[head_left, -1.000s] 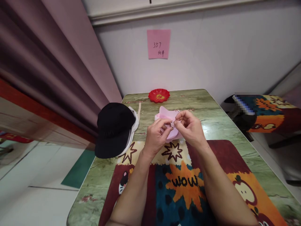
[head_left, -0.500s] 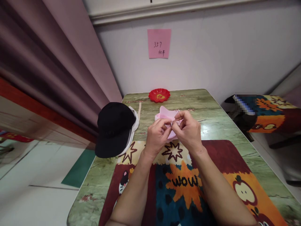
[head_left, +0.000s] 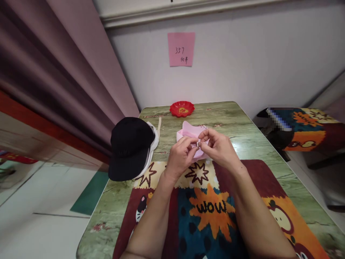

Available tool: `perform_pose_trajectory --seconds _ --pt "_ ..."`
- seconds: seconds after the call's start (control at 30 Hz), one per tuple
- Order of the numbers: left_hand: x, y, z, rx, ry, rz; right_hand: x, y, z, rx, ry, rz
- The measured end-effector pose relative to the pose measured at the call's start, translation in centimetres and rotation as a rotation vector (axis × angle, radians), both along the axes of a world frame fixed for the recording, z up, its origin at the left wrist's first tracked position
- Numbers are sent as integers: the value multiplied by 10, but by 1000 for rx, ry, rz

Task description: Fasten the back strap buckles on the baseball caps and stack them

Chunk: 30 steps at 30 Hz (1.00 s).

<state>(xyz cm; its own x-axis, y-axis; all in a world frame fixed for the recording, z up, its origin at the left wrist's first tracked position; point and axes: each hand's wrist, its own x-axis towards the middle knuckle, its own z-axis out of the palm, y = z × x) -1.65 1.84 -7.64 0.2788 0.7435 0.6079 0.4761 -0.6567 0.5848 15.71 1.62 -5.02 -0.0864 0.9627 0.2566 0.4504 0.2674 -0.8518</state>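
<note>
In the head view, the only one, the pink cap [head_left: 192,130] lies on the bench [head_left: 218,113] straight under the fingers, most of what shows spreading toward 11 and 12 o'clock from their tips, a smaller part peeking out toward 6. Its long axis seems to run from 11 to 5 o'clock, though the hands hide too much to be sure. Neither hand is clearly nearer: the left hand [head_left: 179,154] meets it from 8 o'clock, the right hand [head_left: 219,148] from 4. Both sets of fingers are narrow, thumb against forefinger, pinching a small pale piece [head_left: 198,144] between them; whether it belongs to the cap I can't tell. The forearms slant in from 7 and 5 o'clock over the patterned mat [head_left: 185,216], wrists apart, tips almost meeting. The black cap [head_left: 130,147] sits well apart at 9 o'clock
</note>
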Motion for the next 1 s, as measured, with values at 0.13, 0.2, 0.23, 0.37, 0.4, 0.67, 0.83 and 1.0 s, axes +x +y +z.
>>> perform_pose_trajectory --seconds 0.13,0.2,0.23,0.37,0.4,0.67,0.83,1.0 --pt "0 1 -1 -3 11 1 2 0 1 -30 44 31" --pt "-1 1 -1 -6 8 7 1 -2 2 -21 27 21" --pt "-2 1 -1 -7 3 9 0 -2 2 -14 14 14" --pt "-3 2 -2 -2 -13 18 -1 -3 3 39 -27 27" --pt "-4 2 -2 -2 -16 20 -1 -3 3 65 -28 34" --pt "-4 0 1 -17 -27 2 -1 0 -1 83 22 9" --pt "-3 1 0 -32 -28 -18 0 0 -5 -42 72 -6" --pt "-2 1 -1 -37 -47 -11 0 2 -8 -144 210 54"
